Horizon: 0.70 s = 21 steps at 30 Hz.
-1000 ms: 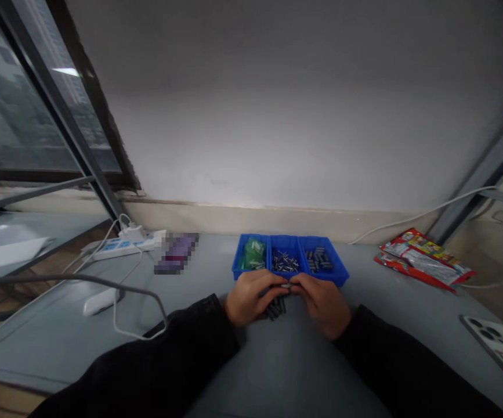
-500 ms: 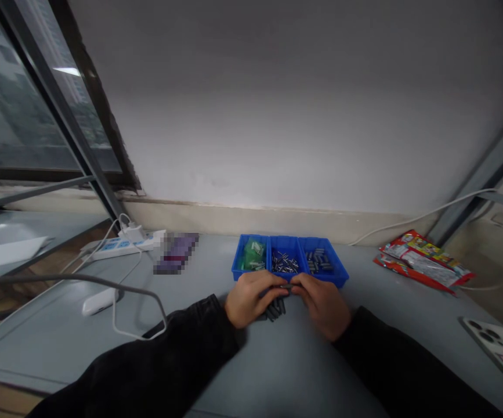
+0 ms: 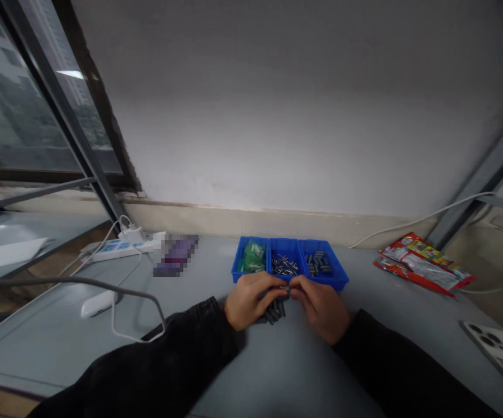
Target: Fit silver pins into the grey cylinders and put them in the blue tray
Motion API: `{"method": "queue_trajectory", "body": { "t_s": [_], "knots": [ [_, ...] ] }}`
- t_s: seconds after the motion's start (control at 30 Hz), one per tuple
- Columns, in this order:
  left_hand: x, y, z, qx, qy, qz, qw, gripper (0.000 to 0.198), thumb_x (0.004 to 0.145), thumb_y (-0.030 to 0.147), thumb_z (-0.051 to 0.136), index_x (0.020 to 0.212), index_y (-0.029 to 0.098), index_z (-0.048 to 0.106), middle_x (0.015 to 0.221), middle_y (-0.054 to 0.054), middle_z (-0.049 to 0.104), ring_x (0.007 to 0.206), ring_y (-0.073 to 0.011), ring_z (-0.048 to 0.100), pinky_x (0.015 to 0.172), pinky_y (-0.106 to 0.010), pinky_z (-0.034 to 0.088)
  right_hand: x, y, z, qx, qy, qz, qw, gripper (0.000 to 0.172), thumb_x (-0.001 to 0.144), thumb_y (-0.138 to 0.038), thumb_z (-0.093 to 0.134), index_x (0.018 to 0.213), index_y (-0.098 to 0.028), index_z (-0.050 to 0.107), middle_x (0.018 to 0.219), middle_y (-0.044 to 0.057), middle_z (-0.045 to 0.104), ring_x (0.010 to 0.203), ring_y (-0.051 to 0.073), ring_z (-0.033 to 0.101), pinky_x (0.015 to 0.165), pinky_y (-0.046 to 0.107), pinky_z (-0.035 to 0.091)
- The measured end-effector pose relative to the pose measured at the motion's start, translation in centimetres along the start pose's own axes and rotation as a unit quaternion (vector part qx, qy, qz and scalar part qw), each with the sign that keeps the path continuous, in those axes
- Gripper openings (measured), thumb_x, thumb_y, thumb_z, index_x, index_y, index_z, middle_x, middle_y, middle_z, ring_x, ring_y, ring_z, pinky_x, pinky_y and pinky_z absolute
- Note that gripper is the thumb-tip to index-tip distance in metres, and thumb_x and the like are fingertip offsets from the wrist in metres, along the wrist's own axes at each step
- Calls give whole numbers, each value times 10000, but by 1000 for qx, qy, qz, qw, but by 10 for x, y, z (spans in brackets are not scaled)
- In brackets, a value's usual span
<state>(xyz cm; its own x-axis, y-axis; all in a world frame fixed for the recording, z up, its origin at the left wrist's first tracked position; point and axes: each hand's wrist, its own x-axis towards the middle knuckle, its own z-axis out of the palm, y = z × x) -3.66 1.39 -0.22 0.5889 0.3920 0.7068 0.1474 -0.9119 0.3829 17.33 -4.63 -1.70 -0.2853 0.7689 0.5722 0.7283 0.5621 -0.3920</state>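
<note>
grey workbench (image 3: 303, 377) runs along a white wall (image 3: 277, 116), clock directions taken from the hands. dark-framed window (image 3: 25, 98) at 10 o'clock, grey metal strut (image 3: 480, 186) at 2 o'clock.

on the bench: power strip (image 3: 123, 249) at 10 o'clock with a white plug (image 3: 133, 235) in it. pixelated purple object (image 3: 176, 255) just right of the strip, too blurred to identify. white corded oblong device (image 3: 98, 303) at 9 o'clock, exact kind unclear. red snack packets (image 3: 423, 267) at 2 to 3 o'clock, patterned phone (image 3: 497, 354) at 4 o'clock near the bench edge.

blue three-compartment parts tray (image 3: 289, 242) sits at 12 o'clock, just past the hands. left compartment: green packet (image 3: 253, 257). middle: small metal pins (image 3: 284, 266). right: dark grey cylinders (image 3: 318, 262).

left hand (image 3: 249, 301) and right hand (image 3: 321, 307), both in black sleeves, are closed in and almost meet just in front of the tray. fingertips (image 3: 277, 284) of both hands come together on a small dark piece (image 3: 284, 287), pinched tight, no gap visible. loose pile of dark cylinders (image 3: 274, 312) lies on the bench directly under the hands, apart from the tray.
</note>
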Motion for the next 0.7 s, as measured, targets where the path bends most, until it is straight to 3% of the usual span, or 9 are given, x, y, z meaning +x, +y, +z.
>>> {"method": "queue_trajectory", "body": {
  "t_s": [0.17,0.33,0.47,0.57,0.7],
  "knots": [
    [1,1,0,5,-9,1,1000,141,988,254,612,1046,154,693,918,-56,738,814,-149,698,745,-263,553,1,0,-2,-2,-5,6,1000,126,1038,-296,472,1026,-191,541,858,5,659,729,168,649,640,279,408],
    [3,2,-1,0,-5,12,1000,133,994,238,601,1056,155,685,959,-63,744,855,-155,700,784,-279,560,4,4,-4,-23,39,-48,998,258,1069,-318,401,964,-180,592,899,37,651,823,178,615,730,298,413],
    [4,1,-2,2,-4,1,1000,152,1001,260,591,1047,153,688,927,-59,738,829,-149,688,766,-272,551,7,7,-8,-43,68,-63,995,226,1056,-279,442,994,-179,634,918,39,665,866,189,578,795,336,382],
    [4,0,-1,21,-54,-47,997,209,1017,308,556,1025,156,700,833,-39,725,715,-132,670,684,-247,530,10,14,-19,-89,128,-26,987,189,1029,-271,494,1028,-199,669,983,47,685,939,212,573,862,376,364],
    [0,1,4,92,-141,-102,980,247,1004,376,560,1037,196,726,702,-7,700,600,-142,658,594,-247,500,11,36,-42,-157,222,90,958,213,985,-338,539,1048,-206,695,1044,68,692,1005,246,569,905,405,357]
  ]
}}
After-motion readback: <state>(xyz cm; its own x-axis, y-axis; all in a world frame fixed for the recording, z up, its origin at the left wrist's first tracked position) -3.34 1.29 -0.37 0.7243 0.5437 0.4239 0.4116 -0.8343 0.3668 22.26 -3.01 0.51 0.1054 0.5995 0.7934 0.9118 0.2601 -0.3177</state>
